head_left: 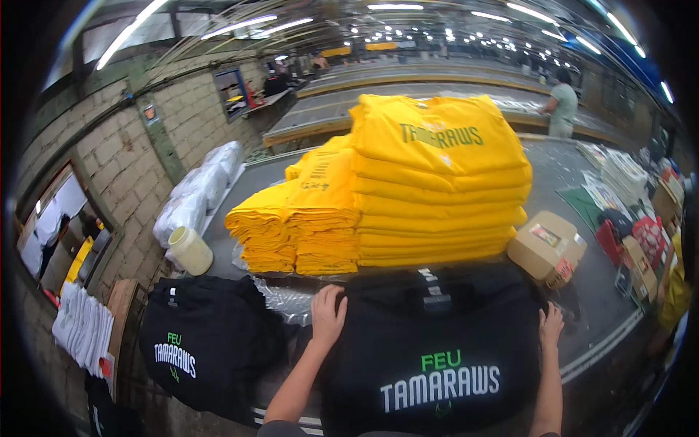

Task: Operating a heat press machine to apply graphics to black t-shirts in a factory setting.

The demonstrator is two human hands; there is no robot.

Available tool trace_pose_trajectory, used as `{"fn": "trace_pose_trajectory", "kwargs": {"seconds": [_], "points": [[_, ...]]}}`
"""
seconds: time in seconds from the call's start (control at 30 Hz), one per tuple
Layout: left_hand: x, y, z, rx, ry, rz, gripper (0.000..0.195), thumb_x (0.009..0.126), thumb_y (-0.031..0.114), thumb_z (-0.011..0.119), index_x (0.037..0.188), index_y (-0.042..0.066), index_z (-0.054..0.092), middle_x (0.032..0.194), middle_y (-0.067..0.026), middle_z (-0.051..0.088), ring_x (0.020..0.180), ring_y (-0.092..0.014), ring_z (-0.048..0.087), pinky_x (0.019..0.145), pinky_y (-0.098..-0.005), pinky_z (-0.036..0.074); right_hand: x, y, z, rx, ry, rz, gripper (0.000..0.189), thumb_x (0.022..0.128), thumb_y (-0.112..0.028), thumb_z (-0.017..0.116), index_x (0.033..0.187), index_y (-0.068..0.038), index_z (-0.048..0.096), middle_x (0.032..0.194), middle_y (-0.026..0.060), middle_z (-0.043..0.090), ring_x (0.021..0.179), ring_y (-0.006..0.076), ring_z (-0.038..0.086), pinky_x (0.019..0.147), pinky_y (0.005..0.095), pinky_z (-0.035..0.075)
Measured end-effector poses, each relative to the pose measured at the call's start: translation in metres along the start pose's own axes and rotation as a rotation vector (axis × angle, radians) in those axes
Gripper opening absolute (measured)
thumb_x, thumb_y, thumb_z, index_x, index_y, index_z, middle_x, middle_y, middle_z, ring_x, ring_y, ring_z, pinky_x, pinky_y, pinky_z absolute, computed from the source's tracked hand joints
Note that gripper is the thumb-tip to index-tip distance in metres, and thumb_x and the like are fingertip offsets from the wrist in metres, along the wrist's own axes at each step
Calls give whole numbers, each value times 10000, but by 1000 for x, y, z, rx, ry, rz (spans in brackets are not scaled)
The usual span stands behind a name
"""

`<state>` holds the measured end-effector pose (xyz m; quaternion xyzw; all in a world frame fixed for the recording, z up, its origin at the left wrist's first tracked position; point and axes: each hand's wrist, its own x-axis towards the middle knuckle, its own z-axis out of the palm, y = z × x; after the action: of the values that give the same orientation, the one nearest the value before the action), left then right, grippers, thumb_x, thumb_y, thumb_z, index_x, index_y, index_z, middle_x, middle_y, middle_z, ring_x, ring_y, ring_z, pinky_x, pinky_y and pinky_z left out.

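Note:
A black T-shirt (437, 338) with green and white print lies spread before me, its collar toward the yellow stack. My left hand (329, 314) rests at its left shoulder, fingers slightly bent. At the opposite shoulder, my right hand (551, 322) touches the edge; whether either hand pinches the cloth is unclear. More black printed shirts (210, 338) lie in a pile to the left. Behind the spread shirt rises a tall stack of folded yellow printed T-shirts (437, 180), with lower piles of folded yellow shirts (325, 235) beside it.
A cardboard box (546, 240) sits right of the yellow stack. A plastic jar (191, 251) and plastic-wrapped bundles (191, 191) stand at left. Papers (622, 175) and a dark cap line the table's right side. Another person (562, 106) stands at a far table.

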<state>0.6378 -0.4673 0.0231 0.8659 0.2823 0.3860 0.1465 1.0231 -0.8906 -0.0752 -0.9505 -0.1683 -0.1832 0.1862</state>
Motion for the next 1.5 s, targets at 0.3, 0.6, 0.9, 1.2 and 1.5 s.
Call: {"fn": "trace_pose_trajectory", "kwargs": {"seconds": [0.3,0.6,0.9,1.2,1.5], "points": [[53,133,73,-79,-422,659,544,898,304,537,1386,131,371,1460,-119,305,1342,-316,288,1074,-517,212,-150,50,-97,139,46,267,293,902,-219,522,1147,-59,536,1142,122,517,1090,304,490,903,425,366],[77,132,139,-121,-655,445,512,920,281,454,1408,166,348,1415,-102,395,1311,-236,364,1070,-396,282,-458,91,-155,7,-3,627,191,808,-107,596,975,-15,600,981,173,576,953,354,551,824,428,442],[-72,279,136,-30,-108,575,516,794,73,531,1302,124,449,1452,-145,297,1345,-314,284,981,-599,276,-724,5,-188,259,-605,1302,291,844,-191,549,1112,-102,618,1152,153,585,1081,333,548,919,428,445],[-354,456,77,-610,-814,1162,376,773,75,584,1146,120,559,1360,-117,415,1323,-300,318,1028,-528,216,-883,-41,-212,438,-411,1648,298,824,-179,556,1098,-87,630,1073,142,641,1015,304,601,861,391,476],[-520,586,38,-902,-1090,1466,348,804,93,582,1150,95,542,1255,-111,511,958,-278,585,926,-427,387,-999,-113,-213,290,9,2222,275,798,-153,561,1023,-24,653,1016,198,646,944,330,628,793,391,491]]}}
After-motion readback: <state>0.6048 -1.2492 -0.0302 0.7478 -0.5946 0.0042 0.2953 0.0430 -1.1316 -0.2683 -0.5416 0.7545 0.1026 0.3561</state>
